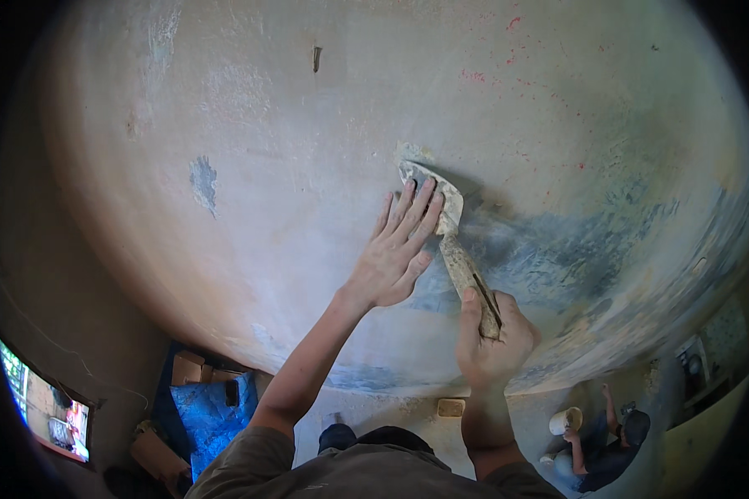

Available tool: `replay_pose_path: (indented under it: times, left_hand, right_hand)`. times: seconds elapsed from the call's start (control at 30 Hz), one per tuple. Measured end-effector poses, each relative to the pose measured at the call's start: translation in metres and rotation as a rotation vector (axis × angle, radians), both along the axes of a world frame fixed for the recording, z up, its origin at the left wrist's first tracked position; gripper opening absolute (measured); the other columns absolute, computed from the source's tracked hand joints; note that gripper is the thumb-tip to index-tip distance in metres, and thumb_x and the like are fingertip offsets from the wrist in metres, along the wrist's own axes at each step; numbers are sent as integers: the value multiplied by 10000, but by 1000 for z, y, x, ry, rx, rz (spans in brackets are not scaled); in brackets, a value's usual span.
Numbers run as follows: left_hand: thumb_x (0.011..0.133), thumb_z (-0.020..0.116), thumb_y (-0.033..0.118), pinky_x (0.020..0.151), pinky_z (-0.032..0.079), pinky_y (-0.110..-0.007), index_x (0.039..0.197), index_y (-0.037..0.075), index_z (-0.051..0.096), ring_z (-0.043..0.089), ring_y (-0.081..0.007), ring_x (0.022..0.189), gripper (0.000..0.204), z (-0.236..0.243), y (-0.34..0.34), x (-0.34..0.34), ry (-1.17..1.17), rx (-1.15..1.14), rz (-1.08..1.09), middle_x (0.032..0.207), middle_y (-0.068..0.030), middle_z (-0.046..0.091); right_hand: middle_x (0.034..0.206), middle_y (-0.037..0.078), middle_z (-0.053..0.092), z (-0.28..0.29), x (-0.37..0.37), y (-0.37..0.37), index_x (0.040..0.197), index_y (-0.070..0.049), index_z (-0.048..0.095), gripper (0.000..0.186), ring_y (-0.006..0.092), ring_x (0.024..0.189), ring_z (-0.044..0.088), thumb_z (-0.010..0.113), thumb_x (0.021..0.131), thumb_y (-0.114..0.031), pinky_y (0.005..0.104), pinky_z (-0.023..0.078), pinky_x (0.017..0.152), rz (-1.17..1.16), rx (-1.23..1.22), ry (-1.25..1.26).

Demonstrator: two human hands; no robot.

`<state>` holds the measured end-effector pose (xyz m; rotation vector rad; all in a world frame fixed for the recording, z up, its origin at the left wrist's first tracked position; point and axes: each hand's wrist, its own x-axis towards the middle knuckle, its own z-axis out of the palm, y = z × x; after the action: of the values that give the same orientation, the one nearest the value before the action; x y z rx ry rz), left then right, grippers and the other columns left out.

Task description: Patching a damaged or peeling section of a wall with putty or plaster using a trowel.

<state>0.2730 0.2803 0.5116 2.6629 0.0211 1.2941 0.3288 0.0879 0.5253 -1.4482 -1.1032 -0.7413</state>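
Ahead of me is a worn, pale wall (308, 166) with a dark blue-grey patch at its lower right. My right hand (503, 337) is closed around the handle of a scraper (462, 266), thumb along its side. The tool's smeared metal blade leans on the wall, its top edge at a small chipped, greenish spot. With fingers stretched out, my left hand (399, 249) presses its fingertips on the blade. Both forearms reach up from the lower edge.
Blue sheeting (212, 416) and cardboard boxes (190, 368) lie at the lower left, near a doorway (50, 407). At the lower right a person (620, 453) in a dark cap holds a pale bucket (566, 421). A small tan block (451, 407) sits by the wall's foot.
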Motion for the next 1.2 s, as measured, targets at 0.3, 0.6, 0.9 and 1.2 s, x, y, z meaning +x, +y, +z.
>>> replay_pose_path:
  times: [0.3, 0.6, 0.9, 1.2]
  left_hand:
    - [1044, 180, 498, 1220, 40, -553, 1588, 73, 204, 110, -380, 1526, 691, -12, -1, 15, -56, -19, -21, 1657, -155, 143]
    - [1032, 160, 556, 1218, 37, -563, 1589, 74, 197, 103, -371, 1528, 738, -12, -9, 19, -23, 6, -14, 1654, -156, 153]
    - [1032, 77, 554, 1222, 21, -536, 1577, 27, 206, 75, -394, 1527, 769, -13, -4, 13, -37, -18, 16, 1650, -189, 142]
    - [1042, 133, 537, 1221, 43, -548, 1583, 67, 221, 89, -386, 1527, 722, -10, 7, 17, -148, -37, -17, 1650, -162, 167]
  right_hand:
    - [583, 93, 563, -1, 2, -10, 819, 39, 647, 167, 150, 486, 522, 715, 877, -102, 290, 418, 482, -36, -118, 19]
    - [558, 123, 533, -13, 15, -11, 738, 7, 588, 223, 240, 440, 500, 752, 835, -110, 338, 402, 449, 45, -49, 151]
    - [556, 109, 545, -10, 14, -5, 756, 18, 600, 217, 216, 438, 521, 742, 850, -115, 323, 400, 446, 23, -53, 49]
    - [538, 106, 537, -26, 12, 14, 801, 46, 605, 228, 260, 424, 529, 745, 851, -127, 356, 408, 430, 31, -67, 12]
